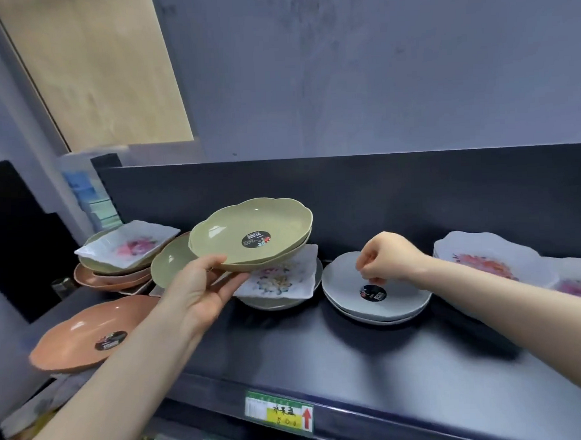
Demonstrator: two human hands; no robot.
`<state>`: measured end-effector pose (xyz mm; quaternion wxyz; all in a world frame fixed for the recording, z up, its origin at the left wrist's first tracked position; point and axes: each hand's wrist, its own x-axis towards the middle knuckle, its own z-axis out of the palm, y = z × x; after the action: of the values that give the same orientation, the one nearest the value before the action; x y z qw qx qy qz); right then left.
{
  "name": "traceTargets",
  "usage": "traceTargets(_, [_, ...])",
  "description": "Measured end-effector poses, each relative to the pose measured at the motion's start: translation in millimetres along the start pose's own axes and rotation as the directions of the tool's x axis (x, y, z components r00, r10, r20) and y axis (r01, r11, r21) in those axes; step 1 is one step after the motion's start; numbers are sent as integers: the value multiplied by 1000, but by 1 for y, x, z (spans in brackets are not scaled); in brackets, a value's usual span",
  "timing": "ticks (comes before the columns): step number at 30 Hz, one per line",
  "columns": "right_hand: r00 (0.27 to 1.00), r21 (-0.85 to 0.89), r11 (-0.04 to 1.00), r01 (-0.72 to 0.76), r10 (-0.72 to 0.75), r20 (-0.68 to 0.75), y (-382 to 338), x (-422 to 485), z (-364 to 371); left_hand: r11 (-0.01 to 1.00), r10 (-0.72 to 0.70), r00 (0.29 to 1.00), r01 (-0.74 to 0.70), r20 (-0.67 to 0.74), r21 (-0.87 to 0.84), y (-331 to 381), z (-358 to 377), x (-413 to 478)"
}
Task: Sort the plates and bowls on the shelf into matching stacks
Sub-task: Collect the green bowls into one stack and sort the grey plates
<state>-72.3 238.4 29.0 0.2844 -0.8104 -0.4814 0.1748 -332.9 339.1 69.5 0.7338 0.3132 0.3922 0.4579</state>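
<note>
My left hand (199, 289) grips the near rim of two stacked green scalloped bowls (250, 234), held tilted above the shelf. Under them lies a square floral plate (281, 279) on a grey-green dish. Another green bowl (169, 263) leans just left. My right hand (389, 259) is curled shut over a stack of white-grey bowls (367, 299), fingertips close to the top bowl's inside. A lone orange bowl (89, 332) sits at the front left. At the back left a square floral plate (128, 245) tops a mixed pile of green and orange bowls (116, 278).
The dark shelf (320, 367) has a tall back wall and a price label (279, 414) on its front edge. White floral plates (488, 262) stand at the far right. Pale boxes (94, 200) are stacked beyond the left end.
</note>
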Motion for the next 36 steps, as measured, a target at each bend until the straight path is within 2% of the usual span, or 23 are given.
traceTargets(3, [1000, -37, 999, 2, -2, -14, -24, 18, 29, 1000, 16, 1000, -16, 3, -13, 15, -23, 9])
traceTargets(7, [998, -226, 974, -34, 20, -64, -49, 40, 58, 1000, 1, 1000, -1, 6, -14, 34, -52, 25])
traceTargets(14, [973, -295, 928, -225, 202, -107, -61, 67, 94, 1000, -19, 998, 18, 62, 15, 63, -97, 71])
traceTargets(17, [944, -186, 927, -325, 306, -121, -67, 71, 92, 999, -43, 995, 41, 86, 26, 74, -104, 88])
traceTargets(21, [886, 136, 922, -363, 387, -254, -76, 68, 78, 996, -91, 987, 87, 136, 35, 84, -99, 103])
traceTargets(24, [842, 189, 919, -345, 392, -372, -78, 51, 60, 993, -119, 972, 112, 203, 45, 80, -84, 109])
traceTargets(30, [742, 271, 876, -399, 482, -466, -49, -9, 12, 966, -258, 911, 247, 322, 76, 49, -38, 107])
traceTargets(36, [565, 362, 800, -479, 596, -571, 2, -80, -60, 940, -342, 839, 294, 424, 176, 13, 18, 80])
